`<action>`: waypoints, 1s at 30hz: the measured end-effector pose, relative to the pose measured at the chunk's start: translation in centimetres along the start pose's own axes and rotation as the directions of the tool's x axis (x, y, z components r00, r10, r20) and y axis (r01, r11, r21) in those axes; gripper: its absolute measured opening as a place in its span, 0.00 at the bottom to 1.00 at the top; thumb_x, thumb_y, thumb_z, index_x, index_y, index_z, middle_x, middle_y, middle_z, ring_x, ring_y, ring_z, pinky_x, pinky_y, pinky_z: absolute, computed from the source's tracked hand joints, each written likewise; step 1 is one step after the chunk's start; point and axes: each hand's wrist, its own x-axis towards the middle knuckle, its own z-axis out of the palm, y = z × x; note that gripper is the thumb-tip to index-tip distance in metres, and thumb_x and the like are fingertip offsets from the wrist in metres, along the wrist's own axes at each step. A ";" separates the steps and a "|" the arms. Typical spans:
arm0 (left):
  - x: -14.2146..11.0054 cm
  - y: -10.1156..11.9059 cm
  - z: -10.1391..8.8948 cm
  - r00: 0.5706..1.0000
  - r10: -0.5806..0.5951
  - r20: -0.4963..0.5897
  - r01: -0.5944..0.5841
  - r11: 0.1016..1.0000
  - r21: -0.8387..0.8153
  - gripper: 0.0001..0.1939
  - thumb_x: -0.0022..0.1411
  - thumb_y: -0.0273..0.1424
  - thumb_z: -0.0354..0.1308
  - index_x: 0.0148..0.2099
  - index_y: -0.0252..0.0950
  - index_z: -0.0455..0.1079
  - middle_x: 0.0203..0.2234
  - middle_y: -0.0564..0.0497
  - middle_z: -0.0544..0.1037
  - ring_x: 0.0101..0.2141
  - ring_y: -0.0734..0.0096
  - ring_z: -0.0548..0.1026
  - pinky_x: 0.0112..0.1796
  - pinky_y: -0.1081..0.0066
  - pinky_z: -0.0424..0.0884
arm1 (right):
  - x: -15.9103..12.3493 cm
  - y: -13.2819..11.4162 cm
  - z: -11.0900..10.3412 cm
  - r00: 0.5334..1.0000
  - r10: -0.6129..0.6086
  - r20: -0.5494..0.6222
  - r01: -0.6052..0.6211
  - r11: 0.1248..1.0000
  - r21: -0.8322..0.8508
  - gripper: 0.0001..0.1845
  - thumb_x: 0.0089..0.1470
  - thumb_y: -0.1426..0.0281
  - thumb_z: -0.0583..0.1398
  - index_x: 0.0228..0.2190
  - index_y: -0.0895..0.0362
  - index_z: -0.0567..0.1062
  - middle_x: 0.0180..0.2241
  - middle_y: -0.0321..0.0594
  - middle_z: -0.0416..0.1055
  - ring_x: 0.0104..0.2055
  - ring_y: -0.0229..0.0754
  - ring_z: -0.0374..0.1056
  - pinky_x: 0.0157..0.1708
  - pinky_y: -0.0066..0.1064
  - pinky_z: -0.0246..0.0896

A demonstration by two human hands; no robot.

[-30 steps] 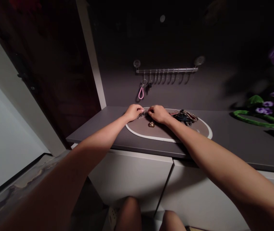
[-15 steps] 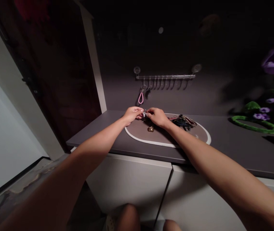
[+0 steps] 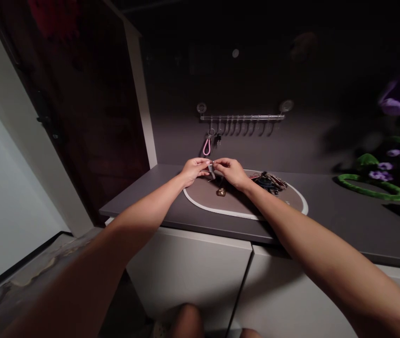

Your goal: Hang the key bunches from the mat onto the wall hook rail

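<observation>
My left hand [image 3: 193, 170] and my right hand [image 3: 230, 171] meet above the left end of an oval brown mat [image 3: 242, 206] with a pale rim. Both pinch a small silver key or key ring [image 3: 211, 169] held between their fingertips, a little above the mat. A small brown and gold charm [image 3: 221, 192] lies on the mat just below the hands. A pile of keys [image 3: 268, 180] rests on the mat to the right of my right hand.
A clear hook rail [image 3: 242, 117] is stuck on the dark back wall, with a pink loop keychain [image 3: 206, 146] hanging from its left end. A green ring with purple flowers [image 3: 372, 185] lies at the far right of the grey countertop [image 3: 143, 202]. White cabinet doors are below, a dark door at left.
Both hands have lifted slightly off the mat with the small silver piece between them. The view has tilted a little.
</observation>
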 end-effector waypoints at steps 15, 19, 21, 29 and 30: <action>0.0 -0.2 0.0 0.994 0.056 0.092 -0.057 0.998 0.006 0.20 0.48 0.37 0.62 0.41 0.29 0.70 0.31 0.47 0.75 0.29 0.78 0.71 0.30 0.76 0.68 | 0.1 0.7 -0.1 0.996 0.083 0.025 -0.087 0.935 0.345 0.15 0.41 0.61 0.61 0.28 0.60 0.71 0.25 0.35 0.68 0.25 0.31 0.61 0.30 0.27 0.60; 0.0 -0.5 0.3 0.995 0.079 0.055 -0.085 0.990 0.117 0.17 0.52 0.36 0.58 0.41 0.28 0.70 0.28 0.48 0.74 0.26 0.80 0.70 0.26 0.78 0.66 | 0.1 0.8 -0.3 0.995 0.095 -0.009 -0.085 0.925 0.371 0.15 0.41 0.60 0.61 0.28 0.59 0.69 0.25 0.33 0.66 0.27 0.31 0.61 0.31 0.27 0.62; 0.0 -0.7 0.5 0.993 0.110 0.032 -0.115 0.961 0.254 0.16 0.54 0.36 0.56 0.40 0.28 0.70 0.26 0.49 0.74 0.24 0.80 0.68 0.24 0.78 0.64 | 0.0 1.0 -0.5 0.995 0.089 -0.036 -0.071 0.932 0.356 0.15 0.42 0.60 0.60 0.28 0.59 0.69 0.25 0.33 0.65 0.28 0.31 0.61 0.32 0.27 0.63; -0.5 -0.6 1.0 0.933 0.308 0.187 -0.345 0.612 0.712 0.12 0.57 0.32 0.49 0.31 0.32 0.72 0.23 0.50 0.75 0.26 0.74 0.69 0.31 0.74 0.63 | 0.6 1.1 -1.0 0.980 0.092 -0.175 -0.036 0.953 0.301 0.14 0.43 0.59 0.58 0.27 0.58 0.68 0.25 0.34 0.66 0.29 0.33 0.63 0.32 0.28 0.62; -0.6 -0.6 1.0 0.928 0.312 0.202 -0.356 0.592 0.722 0.12 0.57 0.32 0.49 0.31 0.32 0.72 0.24 0.50 0.75 0.26 0.74 0.69 0.31 0.74 0.63 | 1.0 1.0 -1.2 0.975 0.106 -0.195 -0.043 0.952 0.304 0.14 0.43 0.60 0.58 0.27 0.58 0.68 0.26 0.34 0.67 0.29 0.34 0.64 0.32 0.28 0.62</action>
